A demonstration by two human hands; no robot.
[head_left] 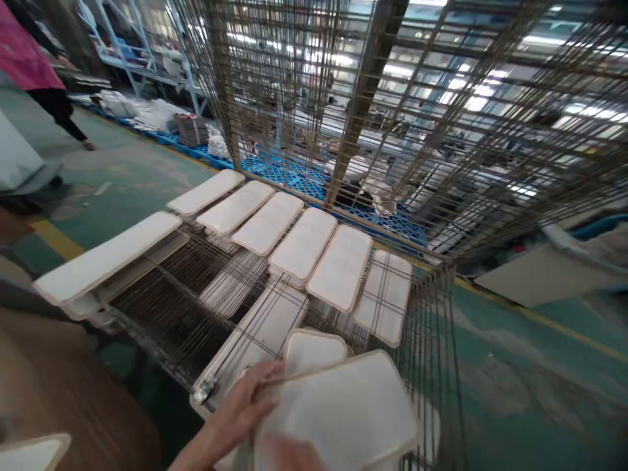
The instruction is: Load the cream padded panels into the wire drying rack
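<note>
A white, round-cornered rectangular panel [343, 412] with a tan edge is tilted up close to me at the bottom of the view. My left hand [243, 409] grips its left edge, fingers closed around it. Low in front of the same panel is my right hand [293, 453], smeared by motion and partly cut off by the frame, so its grip is unclear. Just behind lies a similar smaller-looking panel [314, 350], partly covered. Farther back, a row of such panels, including one white panel [304, 242], rests on the wire rack [181, 281].
Upright wire shelves [373, 104] rise behind the row. At left, a long white panel [112, 255] overhangs the rack's side. A brown rounded surface [63, 392] fills the lower left. Blue pallets [294, 173] line the floor behind; a person [39, 65] walks at upper left.
</note>
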